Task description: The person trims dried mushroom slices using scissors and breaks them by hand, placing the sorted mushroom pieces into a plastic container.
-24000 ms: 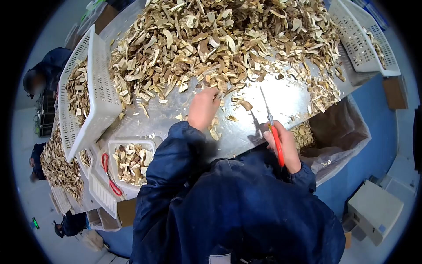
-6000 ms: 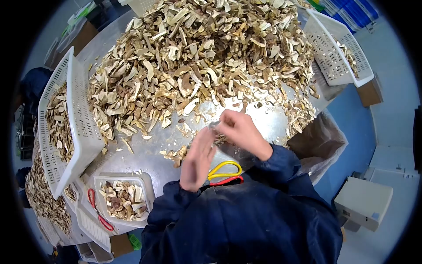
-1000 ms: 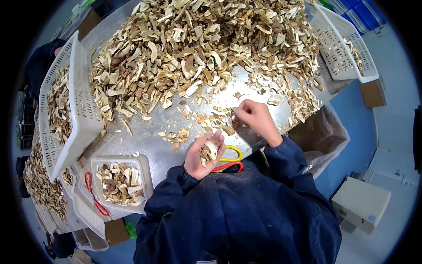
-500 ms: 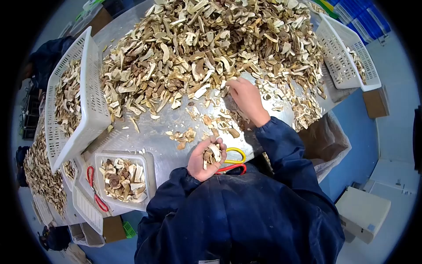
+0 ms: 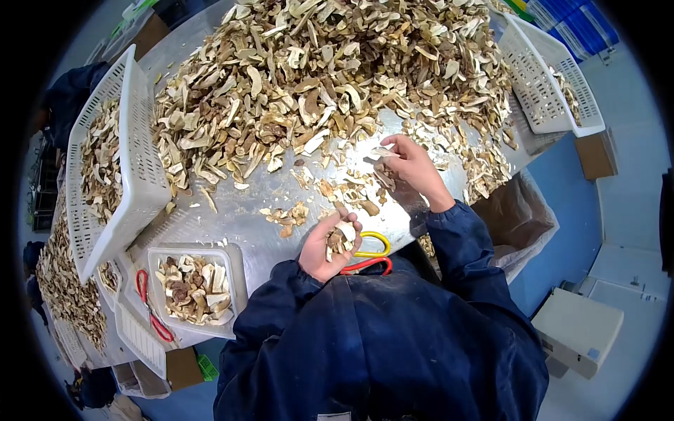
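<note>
My left hand (image 5: pixel 327 247) is cupped palm up near the table's front edge, fingers curled round several dried slices (image 5: pixel 340 238). My right hand (image 5: pixel 414 168), further forward and to the right, pinches a pale slice (image 5: pixel 382 151) between thumb and fingers. Scissors with one yellow and one red handle (image 5: pixel 377 245) lie beside my left hand; their blades are hidden. Loose pieces (image 5: pixel 350 186) lie on the metal table (image 5: pixel 242 210) between my hands, and a small cluster (image 5: pixel 286 217) is left of them. The large heap of slices (image 5: pixel 330 77) rises behind.
A perforated white basket (image 5: pixel 144 165) stands at left, another (image 5: pixel 544 84) at back right. Slices fill a small clear tub (image 5: pixel 196 289) beside red scissors (image 5: pixel 147 305). A lined bin (image 5: pixel 523 224) is below the right edge. People in dark clothes (image 5: pixel 70 98) are at far left.
My right hand has come back from the heap's front edge toward me and now has a pale slice in its fingers. My left hand still cups its slices in nearly the same place.
</note>
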`<move>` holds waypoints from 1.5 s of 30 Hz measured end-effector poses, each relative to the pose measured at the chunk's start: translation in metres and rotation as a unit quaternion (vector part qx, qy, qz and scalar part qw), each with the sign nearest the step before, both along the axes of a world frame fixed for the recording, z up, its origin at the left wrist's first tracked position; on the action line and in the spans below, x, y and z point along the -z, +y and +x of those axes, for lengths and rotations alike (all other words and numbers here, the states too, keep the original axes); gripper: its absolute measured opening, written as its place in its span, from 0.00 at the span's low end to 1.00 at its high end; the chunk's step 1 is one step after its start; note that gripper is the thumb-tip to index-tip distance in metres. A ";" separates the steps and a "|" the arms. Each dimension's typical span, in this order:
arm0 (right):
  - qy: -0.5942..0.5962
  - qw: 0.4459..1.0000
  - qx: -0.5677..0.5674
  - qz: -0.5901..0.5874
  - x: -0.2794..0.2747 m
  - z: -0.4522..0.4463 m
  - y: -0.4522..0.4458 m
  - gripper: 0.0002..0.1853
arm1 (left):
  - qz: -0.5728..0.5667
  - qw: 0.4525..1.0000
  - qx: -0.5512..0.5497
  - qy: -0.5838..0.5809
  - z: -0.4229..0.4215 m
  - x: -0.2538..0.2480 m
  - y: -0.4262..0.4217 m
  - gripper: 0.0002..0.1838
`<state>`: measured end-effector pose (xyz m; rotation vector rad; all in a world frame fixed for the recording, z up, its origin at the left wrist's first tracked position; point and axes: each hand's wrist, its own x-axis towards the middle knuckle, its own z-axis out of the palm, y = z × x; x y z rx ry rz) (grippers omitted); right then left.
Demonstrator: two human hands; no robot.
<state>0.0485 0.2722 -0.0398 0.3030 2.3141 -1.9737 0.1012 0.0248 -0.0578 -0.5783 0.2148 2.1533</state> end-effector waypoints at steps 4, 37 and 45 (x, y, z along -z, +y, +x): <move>-0.114 0.989 -0.091 -0.028 -0.052 0.014 -0.021 0.10 | -0.020 0.999 -0.042 -0.016 -0.005 -0.012 0.006 0.10; 0.066 0.963 -0.252 0.067 -0.055 -0.004 -0.026 0.19 | 0.046 0.998 -0.040 0.026 -0.017 -0.010 0.010 0.19; 0.230 0.841 -0.035 0.488 0.003 -0.112 0.007 0.25 | 0.102 0.992 -0.038 0.060 -0.012 0.003 -0.004 0.19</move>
